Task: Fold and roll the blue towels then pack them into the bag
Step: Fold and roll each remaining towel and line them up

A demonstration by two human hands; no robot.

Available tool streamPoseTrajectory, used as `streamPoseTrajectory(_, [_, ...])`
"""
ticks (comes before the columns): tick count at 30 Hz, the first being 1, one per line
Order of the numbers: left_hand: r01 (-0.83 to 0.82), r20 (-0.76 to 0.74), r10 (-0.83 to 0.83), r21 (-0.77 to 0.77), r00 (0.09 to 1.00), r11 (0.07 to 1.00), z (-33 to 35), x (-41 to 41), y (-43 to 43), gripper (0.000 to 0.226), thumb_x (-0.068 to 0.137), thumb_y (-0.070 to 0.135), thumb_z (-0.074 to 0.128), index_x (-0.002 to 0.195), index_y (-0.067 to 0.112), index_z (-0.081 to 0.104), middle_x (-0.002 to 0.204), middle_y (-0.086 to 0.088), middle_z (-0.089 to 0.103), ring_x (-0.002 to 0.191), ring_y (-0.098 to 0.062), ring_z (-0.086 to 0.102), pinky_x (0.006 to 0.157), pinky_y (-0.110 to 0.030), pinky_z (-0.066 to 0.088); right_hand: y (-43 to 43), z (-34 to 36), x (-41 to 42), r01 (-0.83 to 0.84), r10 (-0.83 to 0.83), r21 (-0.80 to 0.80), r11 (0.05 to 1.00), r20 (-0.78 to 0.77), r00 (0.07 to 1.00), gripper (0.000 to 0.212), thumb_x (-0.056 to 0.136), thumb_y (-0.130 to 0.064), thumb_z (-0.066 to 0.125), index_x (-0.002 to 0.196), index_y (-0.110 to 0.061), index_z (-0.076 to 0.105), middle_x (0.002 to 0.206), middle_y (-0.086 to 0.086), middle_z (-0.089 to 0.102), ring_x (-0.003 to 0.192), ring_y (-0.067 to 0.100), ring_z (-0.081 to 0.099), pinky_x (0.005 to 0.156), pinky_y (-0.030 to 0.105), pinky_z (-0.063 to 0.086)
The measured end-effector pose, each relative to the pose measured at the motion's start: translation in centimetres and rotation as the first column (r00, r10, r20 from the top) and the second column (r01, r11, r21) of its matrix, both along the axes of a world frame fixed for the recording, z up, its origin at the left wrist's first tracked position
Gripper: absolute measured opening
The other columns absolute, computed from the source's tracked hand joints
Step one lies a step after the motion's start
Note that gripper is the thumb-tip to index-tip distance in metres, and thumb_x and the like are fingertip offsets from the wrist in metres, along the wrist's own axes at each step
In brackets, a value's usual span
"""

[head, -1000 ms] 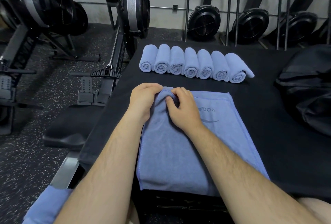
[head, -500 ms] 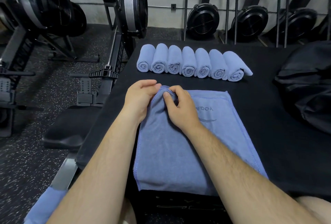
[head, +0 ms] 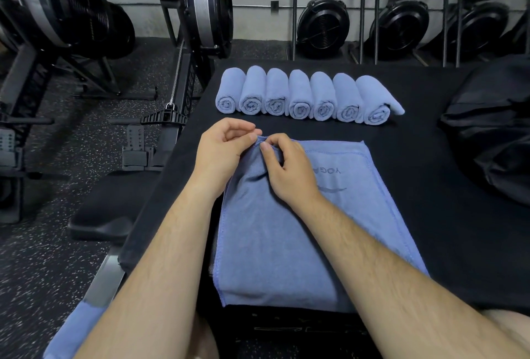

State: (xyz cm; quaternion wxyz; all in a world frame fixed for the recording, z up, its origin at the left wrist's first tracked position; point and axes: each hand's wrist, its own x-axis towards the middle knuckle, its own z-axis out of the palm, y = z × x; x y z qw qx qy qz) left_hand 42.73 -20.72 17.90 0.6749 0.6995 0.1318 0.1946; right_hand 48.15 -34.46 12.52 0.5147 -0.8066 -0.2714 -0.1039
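A folded blue towel [head: 266,247] lies flat on the black table [head: 430,186] in front of me, its near end hanging over the table's edge. My left hand [head: 220,152] and my right hand [head: 286,169] meet at the towel's far left corner, both pinching the bunched fabric there. Several rolled blue towels [head: 304,96] lie side by side in a row behind it; the rightmost roll has a loose flap. The black bag [head: 493,135] slumps at the table's right edge.
A rowing machine [head: 183,72] with its seat [head: 106,209] stands left of the table on speckled floor. More blue fabric [head: 71,333] shows at the bottom left. Black fan wheels [head: 322,26] line the back wall.
My fingers have shifted at the towel's far left corner, from flat over a bunched fold to a fingertip pinch. The view has drifted slightly.
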Motion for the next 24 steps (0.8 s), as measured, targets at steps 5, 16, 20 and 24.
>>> streamPoseTrajectory(5, [0.026, 0.002, -0.026, 0.052, 1.0, 0.998, -0.1, 0.0, 0.0, 0.01, 0.088, 0.004, 0.074, 0.095, 0.012, 0.073, 0.095, -0.002, 0.078, 0.097, -0.014, 0.073, 0.089, -0.026, 0.056, 0.1, 0.0, 0.1, 0.016, -0.017, 0.036, 0.999, 0.013, 1.0, 0.01, 0.103, -0.039, 0.05, 0.099, -0.034, 0.057, 0.098, -0.02, 0.062, 0.1, 0.012, 0.055, 0.086, 0.026, 0.042])
streamPoseTrajectory(16, [0.077, 0.002, -0.078, 0.134, 0.997, 0.988, -0.2, -0.1, -0.3, 0.019, 0.085, 0.003, 0.078, 0.094, 0.018, 0.072, 0.095, 0.003, 0.077, 0.094, -0.01, 0.072, 0.086, -0.022, 0.056, -0.1, 0.2, -0.3, 0.057, -0.057, 0.013, 0.998, -0.017, 0.998, 0.009, 0.102, -0.042, 0.05, 0.098, -0.035, 0.053, 0.096, -0.02, 0.061, 0.101, 0.015, 0.058, 0.088, 0.039, 0.045])
streamPoseTrajectory(20, [-0.069, 0.043, 0.06, 0.266, 0.997, 0.961, -0.8, 0.5, 0.2, 0.025, 0.087, -0.001, 0.069, 0.088, 0.024, 0.07, 0.09, 0.01, 0.073, 0.083, -0.003, 0.067, 0.081, -0.018, 0.052, 0.3, 1.7, 0.6, 0.091, -0.089, -0.421, 0.902, 0.023, 0.996, 0.03, 0.099, -0.057, 0.046, 0.087, -0.03, 0.053, 0.094, -0.014, 0.057, 0.111, 0.018, 0.05, 0.093, 0.043, 0.033])
streamPoseTrajectory(24, [-0.197, 0.11, 0.164, 0.452, 0.98, 0.87, -1.2, 0.4, -0.2, 0.02, 0.089, 0.003, 0.062, 0.089, 0.022, 0.067, 0.09, 0.007, 0.068, 0.077, 0.001, 0.058, 0.074, -0.008, 0.042, -2.2, 3.8, 3.1, 0.029, -0.027, -0.704, 0.71, 0.014, 1.0, 0.04, 0.091, -0.06, 0.051, 0.069, -0.028, 0.043, 0.092, -0.01, 0.047, 0.109, 0.018, 0.04, 0.092, 0.04, 0.027])
